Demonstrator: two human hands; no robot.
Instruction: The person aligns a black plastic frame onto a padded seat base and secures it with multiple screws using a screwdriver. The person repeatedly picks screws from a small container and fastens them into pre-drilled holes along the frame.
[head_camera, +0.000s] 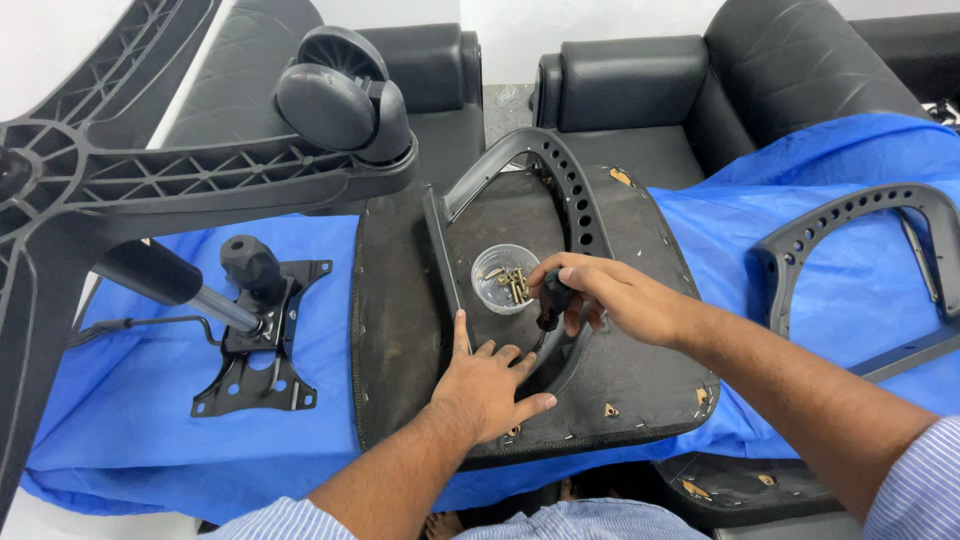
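Left hand (487, 385) is lying flat, pinning armrest (560, 200) onto seat underside (400, 330); right hand (610, 296), grip closed on screwdriver (551, 300), is driving beside screw cup (505, 279). Slip risk: tip jumping toward left fingers.

Black parts on a blue cloth

The cloth (150, 420) was bright blue; the seat board (400, 330), armrest (560, 190), wheeled base (150, 170) and sofas (640, 90) were black. The screws (515, 285) were brass-coloured in a clear cup (485, 270). The sleeves (915, 490) were pale blue with fine white stripes.
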